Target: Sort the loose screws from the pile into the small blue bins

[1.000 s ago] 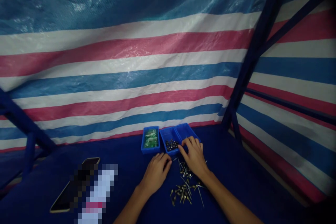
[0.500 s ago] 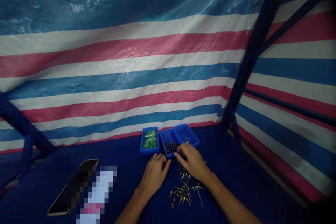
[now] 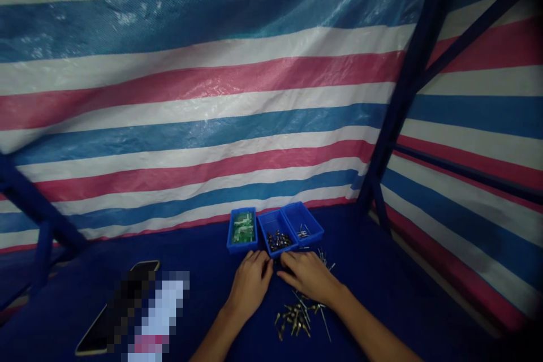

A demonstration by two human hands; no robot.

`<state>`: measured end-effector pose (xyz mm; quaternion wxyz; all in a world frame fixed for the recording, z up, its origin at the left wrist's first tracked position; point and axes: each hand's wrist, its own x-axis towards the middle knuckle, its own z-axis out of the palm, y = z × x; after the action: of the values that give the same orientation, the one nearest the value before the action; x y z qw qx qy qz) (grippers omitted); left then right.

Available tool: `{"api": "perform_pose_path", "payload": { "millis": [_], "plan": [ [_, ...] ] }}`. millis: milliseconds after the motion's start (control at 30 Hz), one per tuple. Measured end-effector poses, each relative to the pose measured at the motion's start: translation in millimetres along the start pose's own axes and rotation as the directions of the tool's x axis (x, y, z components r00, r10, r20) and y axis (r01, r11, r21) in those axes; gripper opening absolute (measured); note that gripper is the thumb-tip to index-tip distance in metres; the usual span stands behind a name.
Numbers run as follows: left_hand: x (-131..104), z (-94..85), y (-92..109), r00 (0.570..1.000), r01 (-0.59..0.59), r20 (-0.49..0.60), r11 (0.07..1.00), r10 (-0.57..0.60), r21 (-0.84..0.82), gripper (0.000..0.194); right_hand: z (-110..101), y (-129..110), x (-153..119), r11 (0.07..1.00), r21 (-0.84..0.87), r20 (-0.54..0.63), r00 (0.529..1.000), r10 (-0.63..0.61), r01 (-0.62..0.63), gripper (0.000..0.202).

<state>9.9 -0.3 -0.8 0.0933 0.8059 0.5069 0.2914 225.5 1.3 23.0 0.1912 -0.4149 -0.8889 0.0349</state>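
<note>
My left hand (image 3: 251, 281) rests on the blue tabletop in front of the bins, its fingers curled and thumb close to the forefinger. My right hand (image 3: 311, 276) lies just right of it, fingers bent down, the tips near the left thumb. Small dark bits show between the two hands; what the fingertips hold is too small to make out. Just beyond them stands a blue bin (image 3: 262, 226) with many small dark parts (image 3: 279, 240). In front of my right hand lies a loose pile of brass-coloured parts with thin metal pins (image 3: 294, 319).
A blue bin with green pieces (image 3: 243, 229) stands left of the middle one. Another blue bin (image 3: 311, 220), at right, holds several silvery pins. A phone (image 3: 116, 308) and a blurred-out sheet (image 3: 163, 305) lie left. Striped sheeting (image 3: 203, 124) and blue posts (image 3: 388, 136) enclose the table.
My right hand has come back from the middle bin's near edge toward me, down beside my left hand. The pins in the right bin are now uncovered. My left hand has barely moved.
</note>
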Motion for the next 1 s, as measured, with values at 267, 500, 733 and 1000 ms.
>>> {"api": "perform_pose_path", "payload": {
  "millis": [267,500,733,1000],
  "plan": [
    [-1,-3.3,1,1.0,0.012,0.025,1.0,-0.011,-0.019,0.025,5,1,-2,0.996,-0.082,0.004,0.999,0.048,-0.047,0.016],
    [-1,-1.8,1,1.0,0.002,0.016,1.0,-0.002,-0.015,0.023,0,-4,-2,1.0,0.024,0.02,1.0,0.017,-0.017,0.015],
    [-1,-3.0,1,0.999,0.013,0.037,1.0,-0.013,-0.008,0.024,-2,-6,0,0.997,0.069,0.111,0.994,0.019,-0.027,0.016],
    [-1,-3.4,2,1.0,0.006,0.027,1.0,-0.006,-0.009,0.023,-5,-6,1,0.997,0.075,0.124,0.992,0.018,-0.027,0.008]
  ]
}}
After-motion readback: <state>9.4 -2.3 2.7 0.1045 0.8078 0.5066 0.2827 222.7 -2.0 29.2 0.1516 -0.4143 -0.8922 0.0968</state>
